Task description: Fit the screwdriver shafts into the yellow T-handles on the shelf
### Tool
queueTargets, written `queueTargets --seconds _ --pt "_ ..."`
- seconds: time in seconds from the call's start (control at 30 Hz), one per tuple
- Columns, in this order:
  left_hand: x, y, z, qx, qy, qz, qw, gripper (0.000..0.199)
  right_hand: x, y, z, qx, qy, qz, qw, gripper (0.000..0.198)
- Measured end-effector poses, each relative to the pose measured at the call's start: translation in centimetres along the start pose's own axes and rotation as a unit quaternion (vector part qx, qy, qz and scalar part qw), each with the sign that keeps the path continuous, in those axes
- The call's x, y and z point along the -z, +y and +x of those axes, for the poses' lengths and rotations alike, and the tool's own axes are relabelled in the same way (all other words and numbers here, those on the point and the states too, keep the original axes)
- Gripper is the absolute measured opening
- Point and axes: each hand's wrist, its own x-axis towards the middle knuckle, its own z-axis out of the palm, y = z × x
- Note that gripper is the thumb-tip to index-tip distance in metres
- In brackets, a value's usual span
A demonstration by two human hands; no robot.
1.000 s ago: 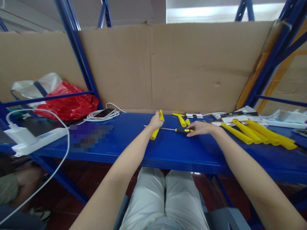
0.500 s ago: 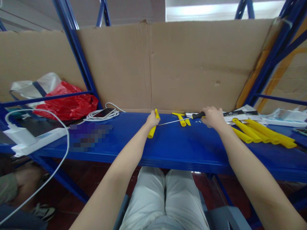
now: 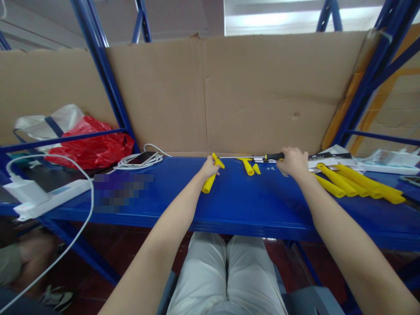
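My left hand (image 3: pixel 210 168) is closed around a yellow T-shaped plastic piece (image 3: pixel 207 185), its crossbar above the fingers and its tube end pointing down toward me. In my right hand (image 3: pixel 293 162) is a long screwdriver (image 3: pixel 273 156) with a black and yellow handle. Its thin shaft lies almost level, pointing left, with the tip close to the crossbar; I cannot tell whether they touch. Between the hands lie another yellow T-shaped piece (image 3: pixel 248 168), a small yellow piece (image 3: pixel 256 169) and tiny white bits (image 3: pixel 271 169).
Several yellow tubes (image 3: pixel 345 180) lie right on the blue table (image 3: pixel 249 203). Leftward are a coiled white cable (image 3: pixel 123 163), a phone (image 3: pixel 141 157), a red plastic bag (image 3: pixel 93 144) and a white power strip (image 3: pixel 62 197). A cardboard wall (image 3: pixel 256 96) stands behind. Another person's leg shows at lower left.
The screwdriver shaft has swung from slanting down-left to nearly level, its tip now higher, by the crossbar. The yellow piece has turned in my left hand, showing more of its crossbar.
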Motion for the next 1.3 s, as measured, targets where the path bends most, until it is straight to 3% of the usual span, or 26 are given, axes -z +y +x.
queueTargets --seconds 1.3 --pt "-0.38 0.42 -0.5 0.018 -0.001 -0.013 1.0 0.034 0.26 0.07 0.0 0.001 -0.017 0.013 1.0 0.037"
